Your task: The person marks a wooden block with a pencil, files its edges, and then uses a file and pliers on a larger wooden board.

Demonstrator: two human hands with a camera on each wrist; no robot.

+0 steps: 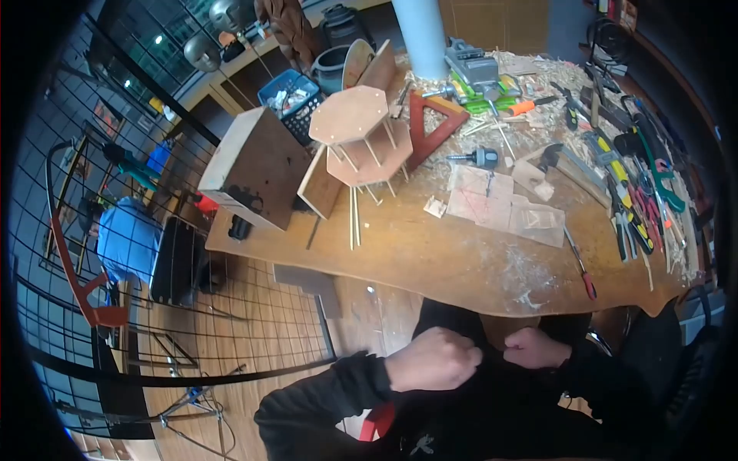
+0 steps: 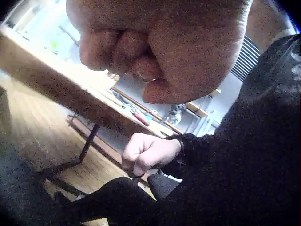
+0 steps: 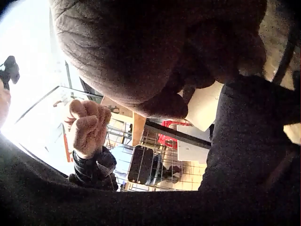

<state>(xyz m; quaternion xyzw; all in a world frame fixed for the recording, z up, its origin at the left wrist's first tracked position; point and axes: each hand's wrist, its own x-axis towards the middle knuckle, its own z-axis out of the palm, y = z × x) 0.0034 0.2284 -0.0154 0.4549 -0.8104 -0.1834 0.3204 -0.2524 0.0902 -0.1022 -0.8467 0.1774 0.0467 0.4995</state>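
Note:
My left hand (image 1: 437, 359) is curled into a fist above my lap, with nothing showing in it. A short gap to its right, my right hand (image 1: 536, 348) is also a fist, just below the front edge of the wooden table (image 1: 430, 269). In the left wrist view the folded fingers of the left hand (image 2: 160, 47) fill the top, with the right hand (image 2: 153, 151) lower down. The right wrist view has the right hand (image 3: 136, 56) large and dark above, and the left hand (image 3: 88, 127) raised at the left. Neither fist touches anything on the table.
A two-tier octagonal wooden model (image 1: 351, 115) stands on the table beside a wooden box (image 1: 257, 165). To the right lie a red-handled screwdriver (image 1: 589, 284), paper sheets (image 1: 480, 196), a red triangle (image 1: 434, 127), pliers and shavings. A wire mesh panel (image 1: 207, 307) stands at the left.

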